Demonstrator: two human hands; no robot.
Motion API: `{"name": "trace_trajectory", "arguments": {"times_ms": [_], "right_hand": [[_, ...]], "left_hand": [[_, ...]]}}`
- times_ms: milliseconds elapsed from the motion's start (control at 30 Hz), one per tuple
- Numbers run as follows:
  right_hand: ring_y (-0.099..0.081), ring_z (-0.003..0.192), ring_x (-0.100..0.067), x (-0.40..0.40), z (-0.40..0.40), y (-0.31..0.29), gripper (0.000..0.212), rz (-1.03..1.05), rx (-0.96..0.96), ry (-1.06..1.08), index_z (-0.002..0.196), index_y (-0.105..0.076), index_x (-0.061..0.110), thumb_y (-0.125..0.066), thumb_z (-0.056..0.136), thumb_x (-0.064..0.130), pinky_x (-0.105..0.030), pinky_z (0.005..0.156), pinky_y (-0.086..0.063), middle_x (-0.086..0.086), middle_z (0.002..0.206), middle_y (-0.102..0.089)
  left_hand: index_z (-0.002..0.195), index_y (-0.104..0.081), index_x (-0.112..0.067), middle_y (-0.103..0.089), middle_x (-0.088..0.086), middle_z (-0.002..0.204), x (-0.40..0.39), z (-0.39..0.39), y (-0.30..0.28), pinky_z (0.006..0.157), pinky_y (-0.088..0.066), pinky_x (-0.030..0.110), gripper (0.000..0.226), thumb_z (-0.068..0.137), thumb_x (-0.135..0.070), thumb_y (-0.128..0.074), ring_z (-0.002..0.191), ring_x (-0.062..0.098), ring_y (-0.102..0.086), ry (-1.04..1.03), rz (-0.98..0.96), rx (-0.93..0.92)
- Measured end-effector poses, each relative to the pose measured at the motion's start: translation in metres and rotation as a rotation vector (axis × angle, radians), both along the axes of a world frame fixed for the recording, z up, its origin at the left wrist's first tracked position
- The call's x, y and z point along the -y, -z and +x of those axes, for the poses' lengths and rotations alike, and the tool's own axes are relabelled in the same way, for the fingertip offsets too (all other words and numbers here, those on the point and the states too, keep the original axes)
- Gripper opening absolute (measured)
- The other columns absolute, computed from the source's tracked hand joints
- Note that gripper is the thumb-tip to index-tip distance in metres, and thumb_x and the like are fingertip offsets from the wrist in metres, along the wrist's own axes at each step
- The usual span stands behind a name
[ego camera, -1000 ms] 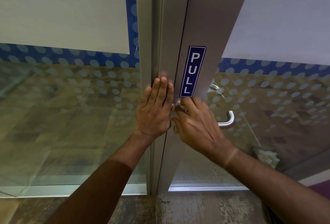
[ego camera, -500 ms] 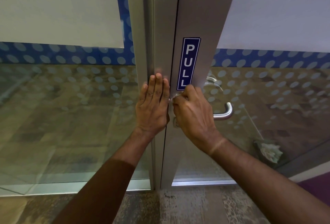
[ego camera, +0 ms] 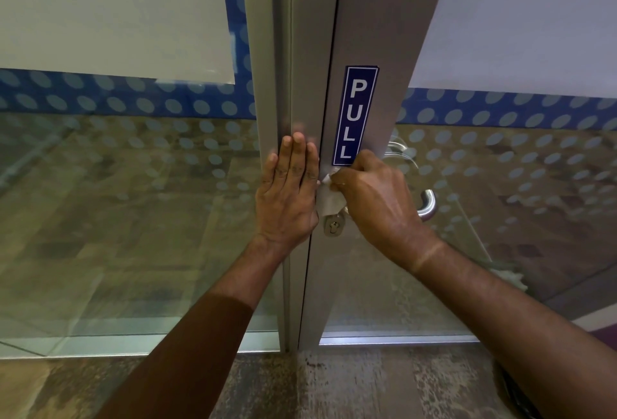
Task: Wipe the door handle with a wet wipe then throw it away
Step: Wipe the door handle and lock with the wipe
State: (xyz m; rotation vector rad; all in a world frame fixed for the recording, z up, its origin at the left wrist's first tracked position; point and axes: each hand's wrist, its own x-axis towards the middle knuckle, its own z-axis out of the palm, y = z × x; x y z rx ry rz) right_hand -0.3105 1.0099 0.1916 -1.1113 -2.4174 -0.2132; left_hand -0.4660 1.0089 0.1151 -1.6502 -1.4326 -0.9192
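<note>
A silver lever door handle [ego camera: 428, 205] sticks out to the right on an aluminium door frame [ego camera: 367, 34]; only its curved end shows past my right hand. My right hand [ego camera: 377, 205] is closed on a white wet wipe [ego camera: 329, 200] and presses it against the handle's base, just above the keyhole [ego camera: 333, 227]. My left hand [ego camera: 289, 191] lies flat with fingers together against the fixed frame beside the door's edge, holding nothing.
A blue PULL sticker [ego camera: 354, 116] runs down the door frame above my right hand. Glass panels with frosted dots and a blue band stand on both sides. A second handle [ego camera: 399, 151] shows behind the glass. Wood-look floor lies below.
My right hand has shifted so the white wipe and the keyhole below it now show. My left hand stays flat on the frame.
</note>
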Motion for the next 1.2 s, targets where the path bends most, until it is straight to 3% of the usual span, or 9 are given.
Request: {"name": "trace_trajectory", "arguments": {"times_ms": [133, 233, 467, 633, 767, 833, 933, 1100, 1200], "right_hand": [[-0.071, 0.073, -0.033, 0.0, 0.005, 0.002, 0.012, 0.021, -0.092, -0.019, 0.089, -0.076, 0.006, -0.079, 0.079, 0.011, -0.035, 0.062, -0.058, -0.015, 0.085, -0.069], [-0.069, 0.069, -0.031, -0.001, 0.009, 0.002, 0.012, -0.003, -0.12, -0.006, 0.094, -0.077, 0.006, -0.075, 0.082, 0.008, -0.038, 0.06, -0.058, -0.015, 0.082, -0.071], [-0.06, 0.058, -0.026, 0.003, 0.01, 0.005, 0.015, -0.038, -0.26, 0.205, 0.084, -0.078, 0.018, -0.067, 0.089, 0.027, -0.031, 0.061, -0.04, -0.006, 0.068, -0.072], [-0.053, 0.081, -0.023, 0.005, 0.014, 0.007, 0.016, -0.15, -0.283, 0.302, 0.089, -0.077, 0.025, -0.063, 0.091, 0.031, -0.033, 0.07, -0.031, -0.002, 0.075, -0.073], [-0.055, 0.056, -0.014, 0.005, 0.012, 0.002, 0.02, -0.208, -0.288, 0.28, 0.073, -0.075, 0.019, -0.064, 0.09, 0.022, -0.031, 0.064, -0.045, 0.002, 0.059, -0.064], [-0.044, 0.048, -0.001, 0.002, 0.013, 0.002, 0.02, -0.257, -0.274, 0.292, 0.071, -0.074, 0.017, -0.066, 0.089, 0.021, -0.023, 0.053, -0.038, 0.006, 0.054, -0.056], [-0.046, 0.049, 0.002, 0.0, 0.015, 0.003, 0.015, -0.351, -0.25, 0.309, 0.075, -0.075, 0.017, -0.068, 0.089, 0.021, -0.016, 0.045, -0.026, 0.005, 0.06, -0.062], [-0.059, 0.054, -0.011, -0.011, 0.013, -0.001, 0.024, -0.401, -0.18, 0.326, 0.058, -0.066, 0.016, -0.066, 0.081, 0.014, -0.023, 0.05, -0.042, 0.006, 0.055, -0.063], [-0.062, 0.063, -0.022, -0.017, 0.009, -0.002, 0.019, -0.443, -0.146, 0.361, 0.059, -0.063, 0.017, -0.066, 0.078, 0.016, -0.033, 0.06, -0.052, 0.001, 0.06, -0.063]], "left_hand": [[0.152, 0.019, -0.008, 0.032, 0.007, 0.159, 0.001, 0.002, 0.005, 0.123, 0.011, 0.036, 0.062, 0.104, -0.024, -0.018, 0.149, 0.02, 0.023, 0.02, -0.03, 0.011], [0.152, 0.017, -0.008, 0.031, 0.008, 0.159, 0.001, -0.001, 0.006, 0.123, 0.01, 0.037, 0.068, 0.101, -0.02, -0.026, 0.149, 0.02, 0.022, 0.052, -0.007, 0.031], [0.152, 0.017, -0.008, 0.03, 0.008, 0.16, 0.0, 0.0, 0.005, 0.123, 0.01, 0.037, 0.073, 0.099, -0.019, -0.031, 0.15, 0.02, 0.021, 0.018, -0.003, 0.019], [0.152, 0.017, -0.008, 0.03, 0.008, 0.16, 0.0, 0.0, 0.004, 0.123, 0.01, 0.037, 0.073, 0.099, -0.018, -0.033, 0.15, 0.02, 0.022, 0.042, -0.005, 0.032], [0.152, 0.018, -0.008, 0.031, 0.007, 0.159, 0.0, 0.0, 0.004, 0.123, 0.011, 0.036, 0.076, 0.098, -0.019, -0.035, 0.149, 0.02, 0.022, 0.035, -0.01, 0.031], [0.152, 0.018, -0.008, 0.031, 0.008, 0.159, 0.0, 0.001, 0.004, 0.123, 0.011, 0.036, 0.077, 0.098, -0.019, -0.035, 0.149, 0.02, 0.022, 0.036, -0.004, 0.033], [0.152, 0.017, -0.008, 0.029, 0.008, 0.16, -0.001, 0.001, 0.005, 0.123, 0.01, 0.037, 0.075, 0.098, -0.019, -0.035, 0.15, 0.021, 0.021, 0.042, 0.007, 0.033], [0.153, 0.014, -0.008, 0.026, 0.009, 0.161, -0.005, 0.001, 0.007, 0.123, 0.009, 0.038, 0.074, 0.098, -0.019, -0.033, 0.151, 0.022, 0.018, 0.052, 0.022, 0.039], [0.153, 0.013, -0.007, 0.025, 0.01, 0.161, -0.006, 0.001, 0.009, 0.124, 0.009, 0.038, 0.069, 0.1, -0.02, -0.029, 0.151, 0.023, 0.017, 0.05, 0.021, 0.045]]}}
